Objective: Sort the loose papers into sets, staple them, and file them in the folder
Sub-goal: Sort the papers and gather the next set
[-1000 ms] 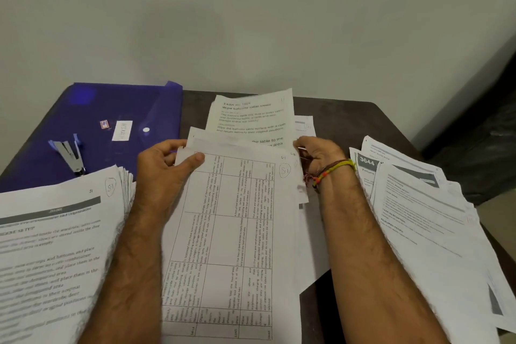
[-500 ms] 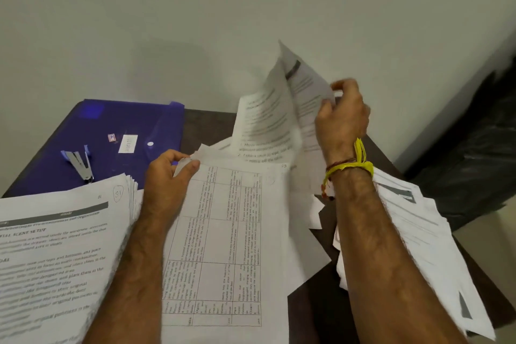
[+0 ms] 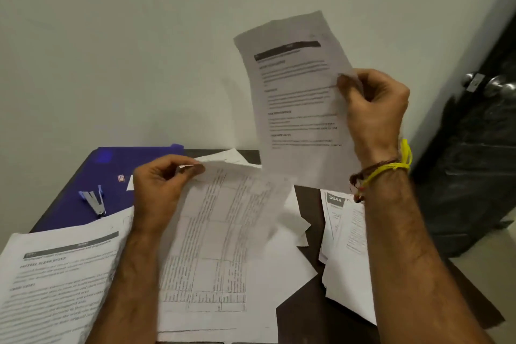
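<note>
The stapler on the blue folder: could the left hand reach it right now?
Probably not at once. The stapler lies uncovered close by, but the left hand is pinching the table-printed sheet and would need to let go first.

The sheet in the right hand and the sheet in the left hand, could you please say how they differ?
The right hand holds its sheet raised before the wall; the left hand lifts its sheet just above the table. The right sheet shows paragraphs, the left a table grid. Both are pinched by an edge.

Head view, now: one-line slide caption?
Right hand holds one printed sheet up in the air while left hand pinches the table sheet's top edge; stapler lies on the blue folder.
</note>
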